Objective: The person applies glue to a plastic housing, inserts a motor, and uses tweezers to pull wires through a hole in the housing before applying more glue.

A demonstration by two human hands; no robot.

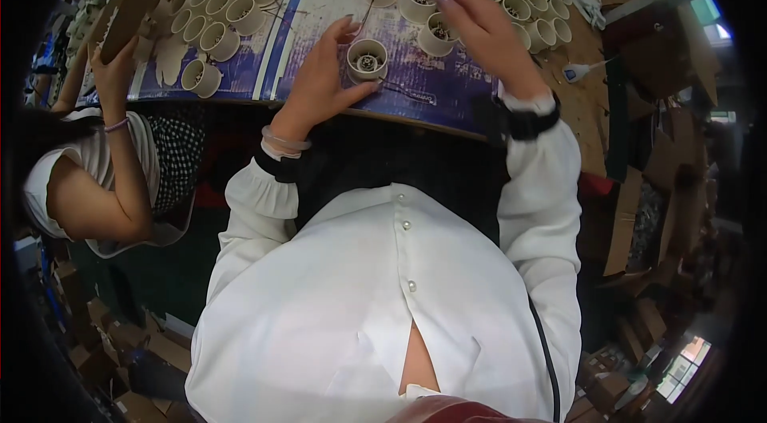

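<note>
As a pale round cup (367,63) filled with small pieces stands near the front edge of a purple-and-white table (471,99), the left hand (326,75) curves about its left side, thumb and fingers spread apart. Blurred, the right hand (473,19) reaches over neighboring cups (437,46); whether it grips anything cannot be told. More cups (542,33) crowd toward the table's far right corner, and a separate cluster (226,49) stands toward its left end. A white-and-blue item (575,71) lies near the right edge. Beside the left front corner, another person (88,199) holds up brown cardboard (132,3).
</note>
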